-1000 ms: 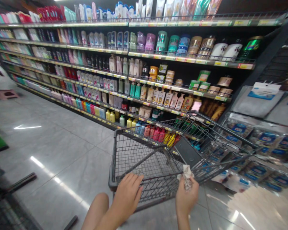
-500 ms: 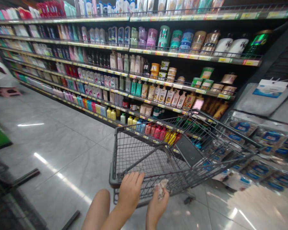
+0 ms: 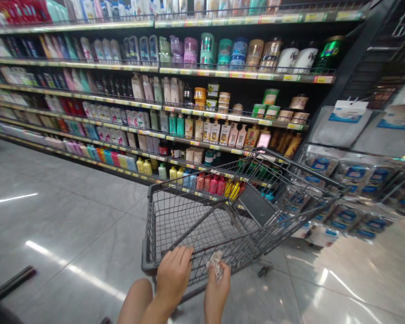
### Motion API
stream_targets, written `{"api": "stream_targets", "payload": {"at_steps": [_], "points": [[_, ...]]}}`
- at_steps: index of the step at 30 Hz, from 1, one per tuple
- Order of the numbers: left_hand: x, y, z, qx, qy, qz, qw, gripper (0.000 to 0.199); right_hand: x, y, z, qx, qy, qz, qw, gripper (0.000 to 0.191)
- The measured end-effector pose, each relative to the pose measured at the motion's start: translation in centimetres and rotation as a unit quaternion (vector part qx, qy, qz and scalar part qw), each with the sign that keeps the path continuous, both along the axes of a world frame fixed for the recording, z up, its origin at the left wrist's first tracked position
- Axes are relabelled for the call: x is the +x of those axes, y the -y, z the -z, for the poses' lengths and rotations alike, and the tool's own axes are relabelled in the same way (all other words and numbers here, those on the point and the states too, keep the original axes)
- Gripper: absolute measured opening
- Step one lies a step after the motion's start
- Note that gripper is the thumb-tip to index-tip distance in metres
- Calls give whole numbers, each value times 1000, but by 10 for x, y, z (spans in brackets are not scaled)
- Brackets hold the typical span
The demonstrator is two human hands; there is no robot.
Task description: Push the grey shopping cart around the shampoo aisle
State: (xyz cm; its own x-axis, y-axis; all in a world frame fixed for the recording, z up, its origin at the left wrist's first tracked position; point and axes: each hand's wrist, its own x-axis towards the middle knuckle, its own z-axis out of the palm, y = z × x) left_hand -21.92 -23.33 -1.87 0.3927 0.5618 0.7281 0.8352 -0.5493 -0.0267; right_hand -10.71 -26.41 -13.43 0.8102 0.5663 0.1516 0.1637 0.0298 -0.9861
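A crumpled wad [image 3: 215,264] is pinched in the right hand [image 3: 218,291] at the cart [image 3: 258,208], the left hand [image 3: 173,275] laid apart over its edge, grip unclear; wiping seems the step, with steady pressure called for next

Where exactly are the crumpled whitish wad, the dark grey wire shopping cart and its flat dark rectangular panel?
Crumpled whitish wad [image 3: 216,264]: head view, middle of its creased surface.
Dark grey wire shopping cart [image 3: 245,246]: head view, mesh of its near side wall.
Flat dark rectangular panel [image 3: 257,205]: head view, centre of its face.
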Motion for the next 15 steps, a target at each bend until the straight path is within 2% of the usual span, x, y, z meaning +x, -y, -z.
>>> {"api": "stream_targets", "payload": {"at_steps": [5, 9, 12, 15], "points": [[-7, -5, -1, 25, -8, 11, 1000, 19, 4, -1, 0, 38, 51, -25, 998, 24], [-14, -11, -1, 63, -10, 27, 998, 17, 12, 0, 13, 68, 104, -37, 992, 22], [-24, -15, 1, 77, -30, 34, 996, 14, 30, -3, 24, 70, 111, 9, 991, 20], [-34, -19, 2, 79, -47, 41, 995, 13, 55, -7, 23, 54, 70, 73, 993, 22]]}}
